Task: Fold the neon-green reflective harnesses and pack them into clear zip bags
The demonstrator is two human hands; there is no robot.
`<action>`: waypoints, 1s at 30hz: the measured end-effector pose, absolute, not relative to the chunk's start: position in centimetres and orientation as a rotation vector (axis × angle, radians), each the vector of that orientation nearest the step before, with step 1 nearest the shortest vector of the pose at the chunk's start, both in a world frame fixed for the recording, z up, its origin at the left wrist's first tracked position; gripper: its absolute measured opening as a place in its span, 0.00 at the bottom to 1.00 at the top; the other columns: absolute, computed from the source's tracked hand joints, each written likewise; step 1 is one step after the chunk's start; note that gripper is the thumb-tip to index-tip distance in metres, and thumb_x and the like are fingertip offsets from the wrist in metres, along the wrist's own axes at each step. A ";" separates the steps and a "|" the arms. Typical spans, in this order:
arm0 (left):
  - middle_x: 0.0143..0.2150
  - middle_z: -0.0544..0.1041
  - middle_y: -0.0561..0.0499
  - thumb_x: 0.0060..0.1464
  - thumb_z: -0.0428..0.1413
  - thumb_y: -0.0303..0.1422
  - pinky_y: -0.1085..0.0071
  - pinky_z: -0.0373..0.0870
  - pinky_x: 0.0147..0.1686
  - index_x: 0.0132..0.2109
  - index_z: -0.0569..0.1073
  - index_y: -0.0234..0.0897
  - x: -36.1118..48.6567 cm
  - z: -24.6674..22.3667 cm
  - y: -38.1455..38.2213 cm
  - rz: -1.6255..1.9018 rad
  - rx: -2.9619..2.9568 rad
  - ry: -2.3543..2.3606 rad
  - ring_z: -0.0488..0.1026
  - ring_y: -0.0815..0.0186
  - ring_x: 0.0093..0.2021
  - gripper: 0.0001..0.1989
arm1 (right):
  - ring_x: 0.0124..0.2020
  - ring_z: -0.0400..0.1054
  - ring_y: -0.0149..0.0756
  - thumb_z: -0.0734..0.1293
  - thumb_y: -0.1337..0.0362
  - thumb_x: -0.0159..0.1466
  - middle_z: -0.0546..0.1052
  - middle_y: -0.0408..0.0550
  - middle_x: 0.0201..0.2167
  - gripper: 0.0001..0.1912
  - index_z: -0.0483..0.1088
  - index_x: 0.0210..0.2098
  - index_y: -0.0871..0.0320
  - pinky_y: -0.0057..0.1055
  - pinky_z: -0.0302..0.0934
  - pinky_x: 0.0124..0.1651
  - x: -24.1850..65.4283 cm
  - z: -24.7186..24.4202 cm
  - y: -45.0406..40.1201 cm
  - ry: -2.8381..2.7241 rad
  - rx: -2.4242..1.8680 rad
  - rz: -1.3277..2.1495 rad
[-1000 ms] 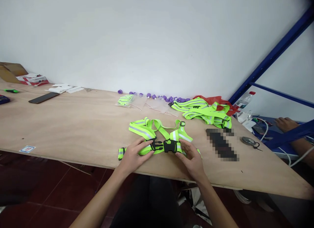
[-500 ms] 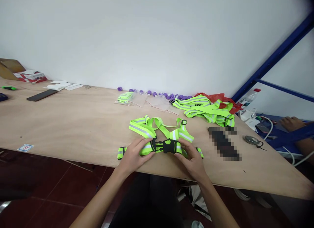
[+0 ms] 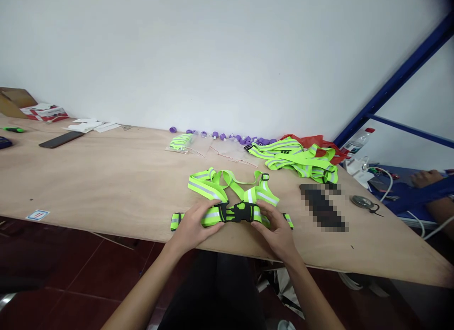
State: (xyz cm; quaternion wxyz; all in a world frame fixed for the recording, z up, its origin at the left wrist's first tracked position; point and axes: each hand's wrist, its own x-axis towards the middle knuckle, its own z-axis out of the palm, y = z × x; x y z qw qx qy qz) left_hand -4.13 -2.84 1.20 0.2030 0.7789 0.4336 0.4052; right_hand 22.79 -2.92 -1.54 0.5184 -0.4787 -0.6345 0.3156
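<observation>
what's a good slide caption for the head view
Left hand and right hand hold a harness at its black buckle, not fully closed, on a wooden table.

bare forearms (image 3: 147,281) angled forward, left grip (image 3: 192,227) and right grip (image 3: 276,230) apart, both pinching (thumbs (image 3: 214,229) on the near side)

1 head camera looks down — across the table (image 3: 124,178).

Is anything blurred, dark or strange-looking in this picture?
Head view: the white wall is bright, the red floor dim; head view: the top right corner fades to black; head view: the black buckle between left hand and right hand looks fairly sharp; head view: coarse pixel blocks cover a dark item, hiding what it is.
</observation>
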 end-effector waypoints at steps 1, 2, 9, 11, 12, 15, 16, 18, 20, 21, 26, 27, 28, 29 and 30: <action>0.56 0.77 0.45 0.58 0.61 0.38 0.60 0.73 0.53 0.60 0.68 0.43 -4.1 1.2 -2.9 1.124 2.174 1.209 0.75 0.56 0.55 0.24 | 0.60 0.67 0.48 0.74 0.53 0.59 0.74 0.50 0.57 0.24 0.72 0.54 0.48 0.49 0.64 0.62 22.8 -1.5 -2.9 -1.525 -1.153 0.761; 0.56 0.77 0.45 0.58 0.61 0.39 0.60 0.73 0.53 0.61 0.68 0.44 -4.1 1.1 -2.9 1.119 2.172 1.210 0.75 0.56 0.55 0.25 | 0.60 0.67 0.48 0.74 0.53 0.59 0.74 0.50 0.57 0.24 0.72 0.54 0.48 0.49 0.64 0.62 22.8 -1.5 -2.9 -1.524 -1.159 0.766; 0.55 0.77 0.46 0.58 0.61 0.40 0.60 0.73 0.53 0.61 0.68 0.44 -3.9 0.8 -2.8 1.117 2.189 1.214 0.76 0.56 0.54 0.25 | 0.59 0.68 0.48 0.74 0.53 0.59 0.75 0.50 0.56 0.24 0.73 0.53 0.49 0.49 0.63 0.62 22.6 -1.1 -2.9 -1.560 -1.193 0.763; 0.55 0.77 0.46 0.59 0.61 0.41 0.61 0.73 0.53 0.61 0.67 0.44 -3.6 0.8 -2.8 1.108 2.199 1.205 0.75 0.56 0.54 0.25 | 0.59 0.68 0.48 0.74 0.54 0.59 0.75 0.50 0.56 0.24 0.73 0.53 0.48 0.49 0.61 0.63 22.5 -0.9 -2.9 -1.598 -1.207 0.758; 0.56 0.77 0.46 0.59 0.61 0.41 0.61 0.72 0.53 0.61 0.67 0.44 -3.5 0.8 -2.8 1.103 2.202 1.202 0.75 0.56 0.55 0.25 | 0.59 0.68 0.48 0.74 0.54 0.59 0.75 0.49 0.56 0.24 0.72 0.53 0.48 0.49 0.60 0.64 22.5 -0.8 -2.9 -1.615 -1.211 0.757; 0.56 0.77 0.47 0.59 0.61 0.40 0.62 0.72 0.54 0.61 0.67 0.44 -3.1 0.8 -2.8 1.098 2.200 1.207 0.75 0.57 0.55 0.25 | 0.59 0.68 0.48 0.73 0.54 0.59 0.75 0.49 0.56 0.23 0.72 0.54 0.49 0.49 0.60 0.64 22.4 -0.6 -2.9 -1.633 -1.219 0.760; 0.56 0.77 0.47 0.59 0.61 0.40 0.62 0.72 0.53 0.61 0.67 0.44 -3.0 0.8 -2.8 1.097 2.199 1.211 0.75 0.57 0.55 0.25 | 0.59 0.68 0.48 0.73 0.54 0.59 0.75 0.49 0.56 0.23 0.72 0.54 0.49 0.49 0.60 0.64 22.4 -0.5 -2.9 -1.634 -1.224 0.760; 0.56 0.77 0.47 0.59 0.61 0.41 0.62 0.72 0.53 0.60 0.67 0.44 -2.8 0.8 -2.7 1.090 2.205 1.210 0.75 0.57 0.54 0.25 | 0.59 0.68 0.49 0.73 0.55 0.59 0.76 0.49 0.56 0.23 0.72 0.53 0.49 0.48 0.61 0.63 22.4 -0.4 -2.9 -1.646 -1.232 0.750; 0.55 0.78 0.47 0.59 0.61 0.41 0.62 0.72 0.52 0.60 0.68 0.44 -2.8 0.8 -2.7 1.093 2.213 1.204 0.75 0.57 0.54 0.24 | 0.59 0.68 0.49 0.73 0.55 0.59 0.76 0.49 0.56 0.23 0.72 0.53 0.49 0.48 0.61 0.63 22.3 -0.3 -2.9 -1.667 -1.238 0.725; 0.55 0.78 0.47 0.59 0.61 0.40 0.61 0.72 0.53 0.60 0.68 0.44 -2.7 0.8 -2.6 1.099 2.216 1.203 0.75 0.57 0.54 0.24 | 0.58 0.68 0.48 0.73 0.55 0.60 0.76 0.49 0.56 0.23 0.72 0.53 0.49 0.48 0.61 0.63 22.2 -0.2 -2.9 -1.677 -1.243 0.702; 0.57 0.76 0.45 0.59 0.60 0.39 0.59 0.71 0.54 0.62 0.66 0.43 -2.6 0.7 -2.3 1.103 2.187 1.319 0.73 0.54 0.56 0.25 | 0.62 0.64 0.50 0.72 0.53 0.61 0.69 0.54 0.62 0.33 0.62 0.63 0.51 0.49 0.60 0.64 22.6 -0.8 -2.8 -1.737 -1.303 0.486; 0.56 0.76 0.44 0.60 0.59 0.40 0.58 0.71 0.53 0.62 0.66 0.43 -2.6 0.6 -2.2 1.085 2.182 1.361 0.74 0.54 0.56 0.25 | 0.63 0.63 0.51 0.72 0.52 0.61 0.68 0.55 0.63 0.35 0.60 0.64 0.51 0.50 0.60 0.64 22.9 -1.0 -2.7 -1.757 -1.331 0.436; 0.56 0.76 0.43 0.60 0.59 0.40 0.57 0.72 0.52 0.62 0.66 0.42 -2.5 0.6 -2.1 1.058 2.186 1.398 0.74 0.53 0.55 0.25 | 0.63 0.63 0.52 0.71 0.52 0.61 0.68 0.56 0.63 0.36 0.59 0.65 0.52 0.51 0.60 0.63 23.3 -1.3 -2.8 -1.785 -1.367 0.394; 0.55 0.76 0.43 0.60 0.59 0.40 0.57 0.72 0.51 0.62 0.66 0.41 -2.5 0.6 -2.1 1.020 2.201 1.429 0.74 0.52 0.54 0.25 | 0.63 0.63 0.52 0.70 0.52 0.62 0.68 0.56 0.62 0.36 0.58 0.66 0.52 0.52 0.61 0.62 23.7 -1.5 -2.8 -1.820 -1.405 0.361; 0.54 0.77 0.42 0.60 0.58 0.40 0.56 0.71 0.51 0.61 0.67 0.40 -2.4 0.6 -2.0 0.974 2.227 1.455 0.74 0.51 0.54 0.24 | 0.62 0.64 0.53 0.69 0.53 0.63 0.70 0.56 0.61 0.34 0.58 0.65 0.52 0.52 0.61 0.61 24.1 -1.6 -2.9 -1.861 -1.438 0.334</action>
